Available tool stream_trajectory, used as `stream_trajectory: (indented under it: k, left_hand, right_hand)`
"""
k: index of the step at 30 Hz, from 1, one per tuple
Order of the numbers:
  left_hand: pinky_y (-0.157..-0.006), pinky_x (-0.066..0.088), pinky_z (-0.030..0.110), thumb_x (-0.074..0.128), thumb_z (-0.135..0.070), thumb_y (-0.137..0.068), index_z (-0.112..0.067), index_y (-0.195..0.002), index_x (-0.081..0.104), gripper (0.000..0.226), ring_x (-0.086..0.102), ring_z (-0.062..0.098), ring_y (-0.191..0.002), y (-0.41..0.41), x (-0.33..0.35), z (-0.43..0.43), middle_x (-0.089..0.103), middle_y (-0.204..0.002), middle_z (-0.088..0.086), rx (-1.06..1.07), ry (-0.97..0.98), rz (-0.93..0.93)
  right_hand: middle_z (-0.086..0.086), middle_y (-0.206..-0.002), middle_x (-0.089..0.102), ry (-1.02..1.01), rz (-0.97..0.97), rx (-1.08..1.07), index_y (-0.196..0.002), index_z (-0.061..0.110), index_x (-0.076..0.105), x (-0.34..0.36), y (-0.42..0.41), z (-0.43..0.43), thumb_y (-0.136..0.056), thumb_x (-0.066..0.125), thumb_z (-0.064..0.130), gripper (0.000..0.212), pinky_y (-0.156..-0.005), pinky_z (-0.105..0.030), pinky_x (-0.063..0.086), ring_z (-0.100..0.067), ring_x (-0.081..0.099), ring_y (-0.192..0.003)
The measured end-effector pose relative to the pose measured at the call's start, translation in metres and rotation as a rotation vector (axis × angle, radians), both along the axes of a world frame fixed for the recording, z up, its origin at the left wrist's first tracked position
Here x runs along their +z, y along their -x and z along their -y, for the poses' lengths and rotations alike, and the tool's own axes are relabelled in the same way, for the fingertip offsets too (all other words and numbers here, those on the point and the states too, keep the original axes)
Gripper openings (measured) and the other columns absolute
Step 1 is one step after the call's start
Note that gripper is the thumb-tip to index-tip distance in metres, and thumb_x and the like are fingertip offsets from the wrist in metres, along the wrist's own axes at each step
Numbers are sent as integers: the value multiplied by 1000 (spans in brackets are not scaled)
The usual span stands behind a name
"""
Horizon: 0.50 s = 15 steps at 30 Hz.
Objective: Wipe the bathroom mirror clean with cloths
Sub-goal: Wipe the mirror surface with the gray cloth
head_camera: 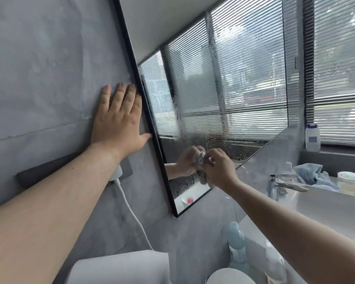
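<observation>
Nearest, at the lower edge, a pale blue bottle (236,242); just past it, left hand (117,119) flat on the grey wall, fingers straight and spread, thumb tip against the black frame of the mirror (234,78). Further on, right hand (219,169), fingers clenched round a crumpled grey cloth (201,160), pressing it to the wet, streaked lower glass. Beyond, on the desk (326,210), a faucet (283,183), a bunched blue cloth (309,173) and a green-lidded jar (349,182) of yellowish stuff; white bottle (312,137) on the sill.

Left grip (117,124) spread flat, right grip (219,169) curled, pinching cloth (200,158)
</observation>
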<state>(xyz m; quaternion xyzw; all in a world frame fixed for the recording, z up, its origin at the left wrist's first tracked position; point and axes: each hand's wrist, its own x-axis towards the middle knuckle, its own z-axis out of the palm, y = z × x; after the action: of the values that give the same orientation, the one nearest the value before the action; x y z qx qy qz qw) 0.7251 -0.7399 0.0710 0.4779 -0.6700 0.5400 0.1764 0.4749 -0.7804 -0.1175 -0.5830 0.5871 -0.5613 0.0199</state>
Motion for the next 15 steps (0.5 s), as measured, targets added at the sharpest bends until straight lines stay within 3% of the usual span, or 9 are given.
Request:
stream_trajectory:
  k: [7, 11, 15]
  left_hand:
    - [-122, 2, 54, 64, -69, -73, -3, -151, 30, 107, 17, 32, -151, 1, -2, -1, 25, -162, 15, -33, -4, -14]
    - [-123, -1, 52, 58, -71, -77, -5, -153, 27, 106, 13, 30, -152, 0, -3, 0, 20, -164, 14, -21, -3, -18]
    - [-122, -4, 52, 54, -72, -80, -7, -155, 22, 104, 8, 30, -153, 1, -5, -1, 15, -165, 13, -6, -9, -16]
  right_hand:
    - [0, -91, 59, -132, 19, 55, -86, 17, 71, -76, 2, -10, -73, 79, 8, 18, -72, -34, 48, -23, 58, -81]
    - [5, -88, 59, -121, 17, 35, -80, 30, 67, -51, 12, -4, -75, 80, 11, 23, -66, -27, 38, -18, 57, -78]
    - [4, -91, 65, 7, 49, -23, -90, 19, 77, 16, 28, 2, -77, 82, 16, 14, -68, -28, 40, -18, 60, -83]
